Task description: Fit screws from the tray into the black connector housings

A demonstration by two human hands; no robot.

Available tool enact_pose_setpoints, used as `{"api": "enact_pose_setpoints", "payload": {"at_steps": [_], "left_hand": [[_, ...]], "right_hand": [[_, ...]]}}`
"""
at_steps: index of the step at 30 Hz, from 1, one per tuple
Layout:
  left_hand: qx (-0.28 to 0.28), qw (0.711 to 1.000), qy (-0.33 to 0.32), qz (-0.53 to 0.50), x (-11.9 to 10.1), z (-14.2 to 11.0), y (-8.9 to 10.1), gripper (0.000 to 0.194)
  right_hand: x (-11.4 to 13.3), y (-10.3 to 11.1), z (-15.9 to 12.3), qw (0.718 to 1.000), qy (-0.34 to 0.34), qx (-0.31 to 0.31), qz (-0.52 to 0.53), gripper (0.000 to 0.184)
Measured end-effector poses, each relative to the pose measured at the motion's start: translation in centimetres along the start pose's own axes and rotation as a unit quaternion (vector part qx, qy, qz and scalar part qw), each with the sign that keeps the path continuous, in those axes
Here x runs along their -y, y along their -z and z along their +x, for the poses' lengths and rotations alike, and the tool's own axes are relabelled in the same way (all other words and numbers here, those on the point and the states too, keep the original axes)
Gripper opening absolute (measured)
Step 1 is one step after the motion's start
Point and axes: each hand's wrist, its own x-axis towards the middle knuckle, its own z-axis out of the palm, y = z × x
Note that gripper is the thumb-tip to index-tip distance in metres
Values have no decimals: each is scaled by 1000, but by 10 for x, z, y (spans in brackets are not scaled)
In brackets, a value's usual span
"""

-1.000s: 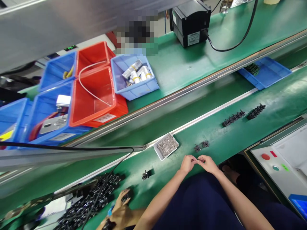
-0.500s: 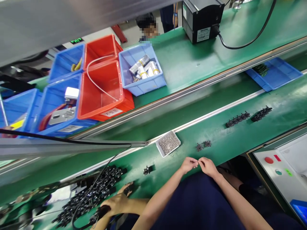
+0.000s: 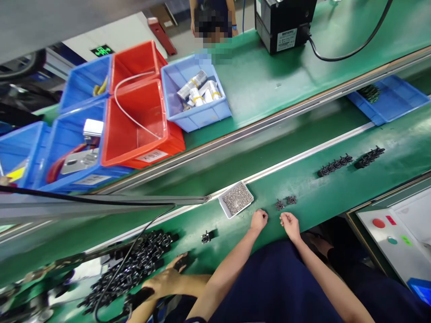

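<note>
My left hand [image 3: 259, 220] is closed, fingers curled, just below a small white tray [image 3: 249, 206] filled with tiny metal pieces like screws. What it holds, if anything, is hidden. To its right, my right hand [image 3: 290, 224] has thumb and fingers pinched together; whatever lies between them is too small to make out. Just beyond that hand, a small black part [image 3: 279, 205] and a second black part [image 3: 291, 200] sit on the green bench [image 3: 235, 251]. Another black part [image 3: 205, 237] stands alone to the left of my left hand.
A co-worker's hands [image 3: 164, 282] are at a heap of black parts [image 3: 134, 264] on the left. Rows of black parts [image 3: 335, 165] stand at the right. Blue and red bins [image 3: 144, 121] line the upper shelf, beside a black box [image 3: 286, 27]. A control panel [image 3: 387, 237] is lower right.
My hands, fingertips together before, have come apart. The left has moved left and up toward the tray; the right has shifted slightly up, toward the two black parts.
</note>
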Motion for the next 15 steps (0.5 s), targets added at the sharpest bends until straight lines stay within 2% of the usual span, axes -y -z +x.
{"api": "enact_pose_setpoints", "payload": {"at_steps": [3,7,11,15], "left_hand": [[-14,992,-28,119,6,4,5,11],[2,984,-67,168,5,11,4,30],[58,978,-68,187,7,17,-2,19],[34,978,-83,186,10,16,-7,22]], "right_hand": [[-7,-9,7,997,-16,-25,65,43],[-14,-12,13,994,-20,-38,105,43],[-19,-13,16,996,-2,-40,85,45],[-22,-15,16,998,28,-42,30,47]]}}
